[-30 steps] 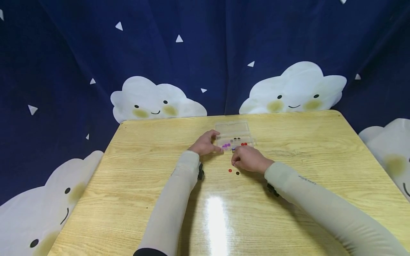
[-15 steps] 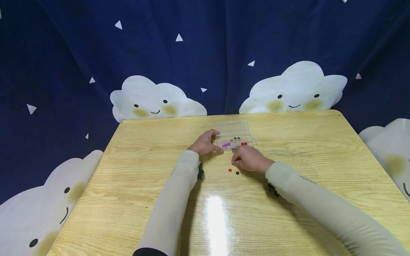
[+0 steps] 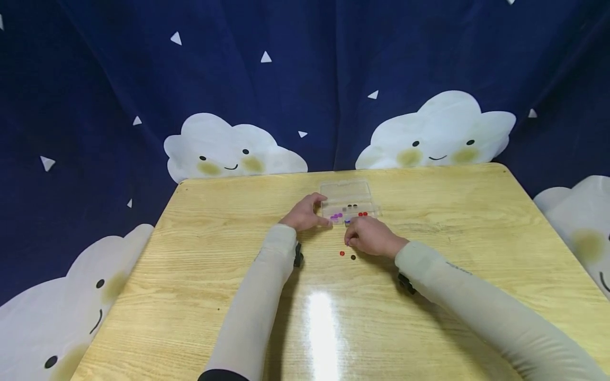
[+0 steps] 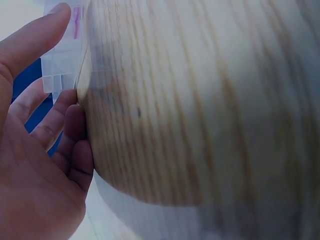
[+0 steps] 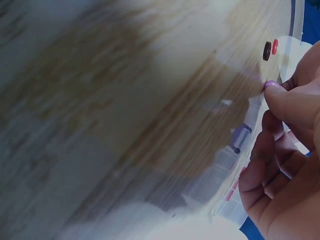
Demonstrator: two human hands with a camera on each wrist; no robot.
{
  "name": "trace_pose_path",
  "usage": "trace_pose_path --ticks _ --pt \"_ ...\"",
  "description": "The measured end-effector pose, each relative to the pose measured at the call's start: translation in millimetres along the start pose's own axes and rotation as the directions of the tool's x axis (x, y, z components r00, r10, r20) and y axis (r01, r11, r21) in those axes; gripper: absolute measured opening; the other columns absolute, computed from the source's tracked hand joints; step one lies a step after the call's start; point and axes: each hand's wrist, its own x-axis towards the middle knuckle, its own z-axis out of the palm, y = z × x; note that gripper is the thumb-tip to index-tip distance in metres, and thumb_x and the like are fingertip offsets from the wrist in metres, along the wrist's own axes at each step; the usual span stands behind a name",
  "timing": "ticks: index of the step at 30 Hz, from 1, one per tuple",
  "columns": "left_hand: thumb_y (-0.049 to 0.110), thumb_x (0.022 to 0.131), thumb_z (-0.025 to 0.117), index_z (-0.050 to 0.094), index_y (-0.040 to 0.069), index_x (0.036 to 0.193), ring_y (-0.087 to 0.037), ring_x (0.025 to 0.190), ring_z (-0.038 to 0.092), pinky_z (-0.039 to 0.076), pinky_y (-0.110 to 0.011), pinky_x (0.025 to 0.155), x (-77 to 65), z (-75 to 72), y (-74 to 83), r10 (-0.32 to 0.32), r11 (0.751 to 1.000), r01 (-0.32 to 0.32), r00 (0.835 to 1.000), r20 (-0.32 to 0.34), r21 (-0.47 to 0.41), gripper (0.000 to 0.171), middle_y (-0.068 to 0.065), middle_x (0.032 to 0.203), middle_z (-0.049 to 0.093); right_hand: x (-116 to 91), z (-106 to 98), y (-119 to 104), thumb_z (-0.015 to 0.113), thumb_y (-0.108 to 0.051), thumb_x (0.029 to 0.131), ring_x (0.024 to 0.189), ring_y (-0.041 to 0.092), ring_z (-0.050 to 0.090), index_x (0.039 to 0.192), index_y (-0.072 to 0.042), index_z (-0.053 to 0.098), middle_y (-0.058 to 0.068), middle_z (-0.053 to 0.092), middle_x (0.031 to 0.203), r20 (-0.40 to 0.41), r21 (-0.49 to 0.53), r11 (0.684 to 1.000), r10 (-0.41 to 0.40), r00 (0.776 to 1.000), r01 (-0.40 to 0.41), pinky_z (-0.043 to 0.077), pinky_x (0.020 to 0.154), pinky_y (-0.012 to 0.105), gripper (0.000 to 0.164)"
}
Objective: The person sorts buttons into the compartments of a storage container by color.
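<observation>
A clear plastic compartment box (image 3: 344,190) lies on the table with its lid laid back. My left hand (image 3: 305,214) holds the box's left end, thumb at the front and fingers along the side; the left wrist view shows fingers (image 4: 75,122) bent beside its corner. In front of the box my right hand (image 3: 374,236) pinches a small purple button (image 5: 271,84) between thumb and forefinger, close to the table. Nearer lie a red button (image 3: 342,253) and a black button (image 3: 353,257). Purple buttons (image 3: 335,216), red buttons (image 3: 363,214) and black buttons (image 3: 352,206) sit in separate compartments.
The wooden table (image 3: 214,275) spreads widely on both sides of the arms. Its back edge meets a dark blue curtain (image 3: 305,79) with cloud prints. A dark bluish piece (image 3: 347,222) shows at the box's front, partly behind the right hand.
Almost nothing differs. Both hands keep their places, the right one still pinching the purple button, and the loose red and black buttons lie where they were.
</observation>
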Motion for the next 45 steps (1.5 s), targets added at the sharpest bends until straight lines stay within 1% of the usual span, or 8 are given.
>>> trace_pose_path --ticks 11,13,17,19,24,31,40,45 --pt "0.024 0.08 0.083 0.045 0.017 0.145 -0.027 0.132 0.048 0.038 -0.04 0.116 1.6 -0.7 0.2 0.009 1.0 -0.009 1.0 0.005 0.008 0.076 -0.01 0.142 0.05 -1 1 2 0.07 -0.007 0.089 0.081 0.014 0.059 0.082 -0.012 0.078 0.0 0.069 0.085 -0.019 0.008 1.0 -0.013 1.0 0.013 0.054 0.076 0.036 0.011" --pt "0.024 0.08 0.083 0.045 0.016 0.145 -0.027 0.132 0.048 0.038 -0.041 0.116 1.5 -0.9 0.6 0.01 1.0 -0.01 1.0 0.004 0.004 0.076 -0.011 0.142 0.05 -1 1 2 0.07 -0.006 0.088 0.081 0.015 0.06 0.083 -0.012 0.078 0.0 0.068 0.086 -0.018 0.012 1.0 -0.004 1.0 0.005 0.054 0.076 0.036 0.012" --pt "0.024 0.08 0.083 0.045 0.016 0.145 -0.027 0.132 0.048 0.038 -0.041 0.116 -0.1 -1.3 0.5 0.005 1.0 -0.005 1.0 0.003 0.0 0.076 -0.011 0.142 0.05 0 2 2 0.068 -0.004 0.089 0.089 0.02 0.064 0.083 -0.013 0.078 -0.001 0.071 0.085 -0.022 0.013 1.0 -0.005 1.0 0.005 0.056 0.083 0.041 0.015" --pt "0.024 0.08 0.083 0.045 0.017 0.146 -0.027 0.132 0.048 0.038 -0.041 0.116 -1.4 -1.4 0.2 0.002 1.0 -0.002 1.0 0.004 -0.001 0.076 -0.01 0.142 0.05 0 2 2 0.067 -0.004 0.089 0.088 0.019 0.064 0.082 -0.013 0.078 -0.001 0.071 0.085 -0.029 0.01 1.0 -0.011 1.0 0.011 0.056 0.083 0.04 0.016" --pt "0.025 0.081 0.083 0.045 0.017 0.146 -0.027 0.132 0.048 0.039 -0.042 0.115 -3.1 -2.0 0.0 0.003 1.0 -0.003 1.0 0.007 -0.001 0.075 -0.01 0.142 0.05 1 0 -1 0.067 -0.006 0.089 0.075 0.011 0.054 0.082 -0.014 0.078 -0.001 0.064 0.082 -0.04 0.0 1.0 -0.003 0.999 0.003 0.05 0.072 0.032 0.015" --pt "0.023 0.08 0.083 0.045 0.016 0.145 -0.029 0.132 0.049 0.039 -0.041 0.115 -2.9 -1.2 -0.7 0.017 1.0 -0.017 1.0 0.008 -0.003 0.076 -0.012 0.142 0.05 2 -1 -2 0.07 -0.007 0.088 0.082 0.014 0.062 0.084 -0.014 0.079 -0.001 0.067 0.085 -0.09 0.001 1.0 0.009 0.996 -0.009 0.055 0.081 0.037 0.012" --pt "0.023 0.08 0.083 0.045 0.017 0.146 -0.028 0.132 0.049 0.04 -0.042 0.114 -1.9 -1.3 -0.9 0.014 1.0 -0.014 1.0 0.011 0.0 0.076 -0.011 0.143 0.049 7 -11 -1 0.071 -0.007 0.088 0.085 0.017 0.064 0.088 -0.01 0.08 0.001 0.071 0.088 -0.132 -0.008 1.0 0.007 0.991 -0.008 0.056 0.082 0.038 0.01" --pt "0.024 0.081 0.082 0.044 0.018 0.146 -0.028 0.133 0.048 0.039 -0.042 0.115 -1.2 -2.0 0.0 0.006 1.0 -0.007 1.0 0.014 0.003 0.076 -0.011 0.144 0.049 12 -19 1 0.07 -0.005 0.087 0.087 0.02 0.065 0.088 -0.009 0.08 0.003 0.072 0.09 -0.168 0.003 0.999 0.037 0.985 -0.037 0.056 0.084 0.041 0.011"
